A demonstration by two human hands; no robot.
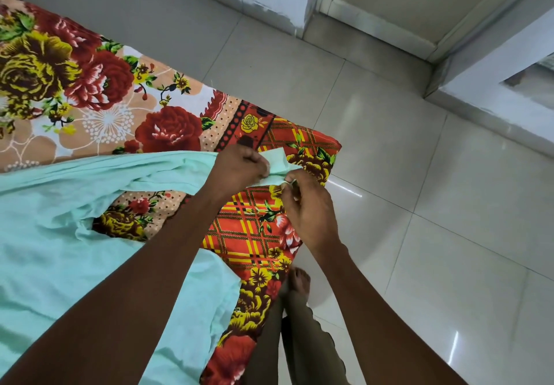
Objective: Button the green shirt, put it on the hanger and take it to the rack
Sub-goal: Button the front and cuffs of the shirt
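The pale green shirt (pixel 60 258) lies spread on a bed covered with a floral sheet (pixel 90 90). One long sleeve runs across the sheet toward the bed's corner, ending in a cuff (pixel 277 159). My left hand (pixel 239 168) pinches the cuff from the left with curled fingers. My right hand (pixel 308 204) pinches the cuff's lower edge from the right, fingertips close to those of the left hand. Whether a button is between the fingers cannot be told. No hanger or rack is in view.
The bed's corner (pixel 329 150) meets a glossy tiled floor (pixel 419 204) on the right. My bare foot (pixel 296 282) and trouser leg stand beside the bed. A wall base and a door frame (pixel 374 18) lie beyond the floor.
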